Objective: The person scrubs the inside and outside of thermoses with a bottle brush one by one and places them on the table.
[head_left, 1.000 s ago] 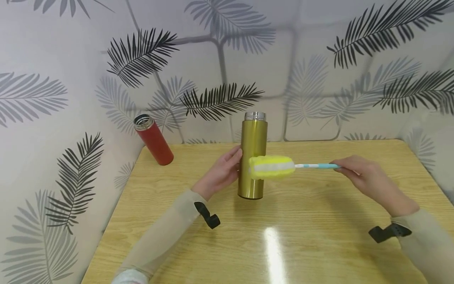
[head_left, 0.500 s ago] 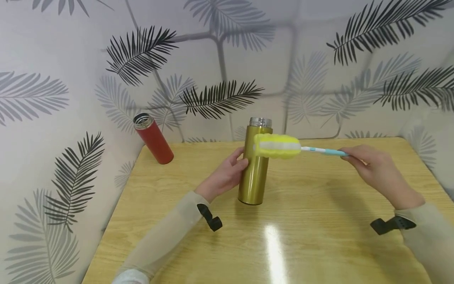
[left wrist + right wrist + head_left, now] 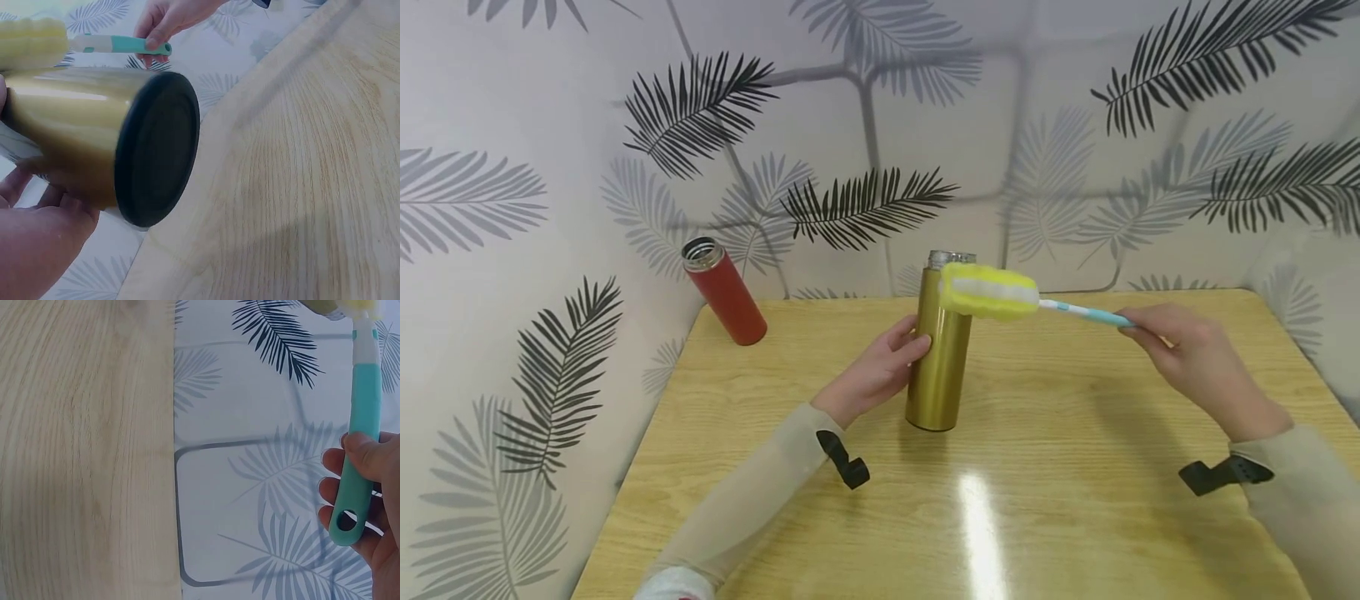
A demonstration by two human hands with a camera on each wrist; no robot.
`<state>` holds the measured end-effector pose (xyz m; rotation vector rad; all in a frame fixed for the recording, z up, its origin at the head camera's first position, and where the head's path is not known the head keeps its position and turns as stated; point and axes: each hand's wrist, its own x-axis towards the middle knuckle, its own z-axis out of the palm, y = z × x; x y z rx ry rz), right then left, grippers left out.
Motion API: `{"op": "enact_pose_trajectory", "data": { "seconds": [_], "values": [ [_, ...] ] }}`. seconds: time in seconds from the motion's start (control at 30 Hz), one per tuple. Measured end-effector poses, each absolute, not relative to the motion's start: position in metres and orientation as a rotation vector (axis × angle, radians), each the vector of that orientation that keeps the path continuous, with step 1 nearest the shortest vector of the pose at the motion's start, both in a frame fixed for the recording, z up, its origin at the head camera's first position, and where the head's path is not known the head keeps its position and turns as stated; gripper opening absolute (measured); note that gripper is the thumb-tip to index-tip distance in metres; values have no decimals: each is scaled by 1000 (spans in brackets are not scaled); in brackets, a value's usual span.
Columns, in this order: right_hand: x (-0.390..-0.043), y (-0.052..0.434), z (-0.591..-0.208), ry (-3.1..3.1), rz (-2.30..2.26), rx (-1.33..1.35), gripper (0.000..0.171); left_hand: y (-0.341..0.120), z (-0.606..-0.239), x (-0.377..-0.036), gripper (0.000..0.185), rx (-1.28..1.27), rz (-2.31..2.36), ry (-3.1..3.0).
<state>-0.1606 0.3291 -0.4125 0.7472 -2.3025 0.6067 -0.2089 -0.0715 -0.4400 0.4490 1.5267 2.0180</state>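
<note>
- Upper left of the head view: a red flask (image 3: 724, 294) leans against the leaf-patterned wall (image 3: 512, 167) at the far left corner of the wooden table (image 3: 1075, 500), with no lid on its mouth. Neither hand touches it.
- Centre of the frame: my left hand (image 3: 876, 372) wraps its fingers and thumb round the gold flask (image 3: 938, 358). The flask is tipped slightly, its base at the tabletop; the left wrist view shows its dark bottom (image 3: 156, 147).
- Just above, the yellow sponge head of the bottle brush (image 3: 990, 292) sits at the flask's open steel mouth, lying nearly sideways across it, not inside.
- Right of centre: my right hand (image 3: 1195, 358) pinches the teal handle (image 3: 359, 444) near its end, thumb over the top, fingers beneath.
- I judge this to be the lining-up step before scrubbing the inside. Next I'd need to tip the brush head downward, centre it over the mouth, and keep the flask steady.
</note>
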Motion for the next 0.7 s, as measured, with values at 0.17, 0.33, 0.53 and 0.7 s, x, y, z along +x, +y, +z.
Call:
{"op": "enact_pose_trajectory", "data": {
  "seconds": [0.17, 0.33, 0.53, 0.7],
  "values": [
    [-160, 329, -416, -2285, 653, 788, 25, -74, -442, -210, 124, 467, 1990, 1588],
    [-162, 326, -423, -2297, 647, 829, 60, -74, -442, -210, 118, 434, 2031, 1503],
    [-162, 322, -433, -2313, 642, 892, 63, -75, -437, -213, 51, 374, 2147, 1426],
    [-160, 320, -437, -2332, 612, 974, 63, -77, -434, -217, 45, 337, 2197, 1452]
  ]
}}
